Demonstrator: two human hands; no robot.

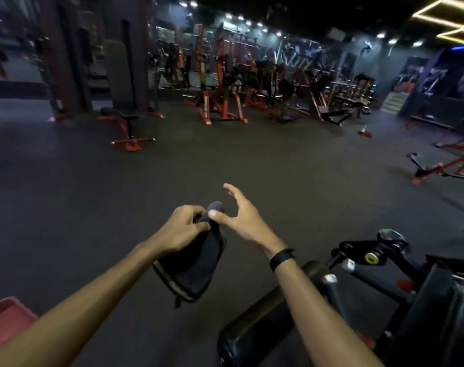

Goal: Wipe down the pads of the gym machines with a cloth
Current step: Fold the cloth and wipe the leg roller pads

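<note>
A dark cloth with a pale striped border (196, 268) hangs in front of me above the floor. My left hand (182, 229) grips its bunched top with curled fingers. My right hand (241, 215) is spread beside it, fingers straight, the thumb touching the cloth's top end. A black wristband sits on my right wrist. A long black roller pad (268, 316) of a black-framed machine (384, 258) lies below and right of my right forearm.
Dark rubber floor (225, 160) stretches ahead. A red-framed bench (125, 123) stands at the left, red racks and machines (220, 102) line the back wall, and a low red frame (448, 165) lies at the right. A red box corner (5, 316) shows at bottom left.
</note>
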